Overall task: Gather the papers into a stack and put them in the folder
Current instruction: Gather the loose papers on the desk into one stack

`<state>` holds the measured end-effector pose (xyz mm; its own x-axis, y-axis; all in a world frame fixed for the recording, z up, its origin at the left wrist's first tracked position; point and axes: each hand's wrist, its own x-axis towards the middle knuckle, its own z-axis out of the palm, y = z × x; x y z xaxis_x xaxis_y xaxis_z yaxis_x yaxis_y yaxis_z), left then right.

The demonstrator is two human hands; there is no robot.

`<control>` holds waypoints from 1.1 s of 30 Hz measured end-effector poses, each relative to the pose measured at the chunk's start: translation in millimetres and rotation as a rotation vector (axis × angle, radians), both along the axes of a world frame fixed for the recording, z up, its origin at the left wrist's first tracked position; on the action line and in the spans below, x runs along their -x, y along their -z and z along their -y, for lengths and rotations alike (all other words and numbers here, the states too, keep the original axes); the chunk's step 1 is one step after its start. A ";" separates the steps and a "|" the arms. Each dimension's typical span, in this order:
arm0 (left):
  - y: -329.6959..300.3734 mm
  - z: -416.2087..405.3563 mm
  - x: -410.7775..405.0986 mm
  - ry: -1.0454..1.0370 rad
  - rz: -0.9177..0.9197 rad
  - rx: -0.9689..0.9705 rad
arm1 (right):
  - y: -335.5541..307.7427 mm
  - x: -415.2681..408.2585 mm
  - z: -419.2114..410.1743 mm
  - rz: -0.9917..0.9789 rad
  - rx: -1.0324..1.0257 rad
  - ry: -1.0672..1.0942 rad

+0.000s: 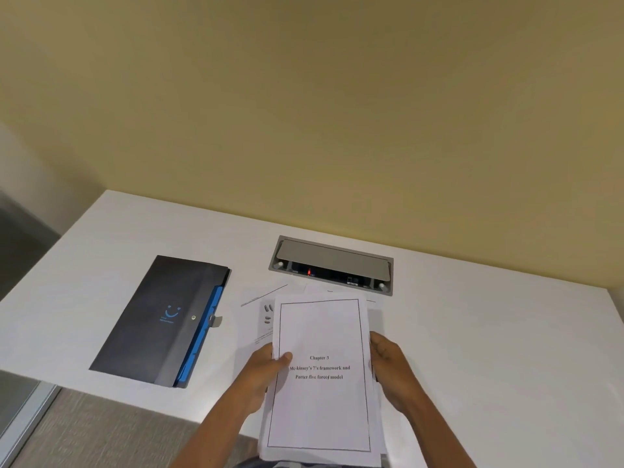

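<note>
Now both hands, left hand [261,373] and right hand [388,363], clasp the papers [320,400]; folder [162,319] beside.

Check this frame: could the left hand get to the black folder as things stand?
Probably yes, once it lets go. The left hand grips the left edge of the paper stack, so it is busy now. The folder lies closed on the table to its left, with only bare tabletop between them.

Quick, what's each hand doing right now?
Left hand: closed on the left edge of the stack of papers.
Right hand: gripping the stack's right edge.
</note>
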<state>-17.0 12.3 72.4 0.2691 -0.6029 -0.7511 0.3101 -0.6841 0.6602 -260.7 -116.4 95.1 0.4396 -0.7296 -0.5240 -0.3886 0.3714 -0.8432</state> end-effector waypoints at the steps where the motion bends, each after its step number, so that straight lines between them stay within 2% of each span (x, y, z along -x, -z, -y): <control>1: 1.2 -3.6 -0.7 -0.004 0.001 -0.009 | 3.2 -1.5 -0.2 0.005 -0.034 -0.030; 3: 3.0 -11.6 -1.8 -0.017 -0.002 -0.024 | 7.9 -4.3 0.8 0.041 -0.135 -0.074; 6: 7.9 -24.7 -2.4 -0.059 0.070 -0.063 | 12.5 -8.2 6.4 -0.021 -0.202 -0.053; 9: 15.0 -39.7 -3.4 -0.163 0.183 -0.087 | 30.0 -12.7 18.2 -0.246 0.020 0.005; 11: 18.4 -51.4 -4.9 -0.217 0.226 -0.115 | 39.5 -16.6 27.7 -0.441 0.185 -0.057; 16: 25.4 -81.1 -15.6 -0.265 0.280 -0.176 | 55.2 -32.1 46.8 -0.700 0.357 -0.345; 20: 23.4 -96.8 -21.4 -0.303 0.331 -0.204 | 64.8 -41.3 57.5 -0.845 0.449 -0.476; 26: 11.5 -98.9 -25.9 -0.246 0.420 -0.236 | 78.9 -40.6 59.6 -0.907 0.453 -0.533; 33: 8.8 -92.5 -25.3 -0.325 0.365 -0.236 | 74.6 -49.9 55.5 -0.833 0.445 -0.371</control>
<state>8.3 104.8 63.6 0.6827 -0.2715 -0.6784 0.3096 -0.7335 0.6051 -210.8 -171.8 20.5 0.2970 -0.8250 -0.4809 -0.9429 -0.1738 -0.2841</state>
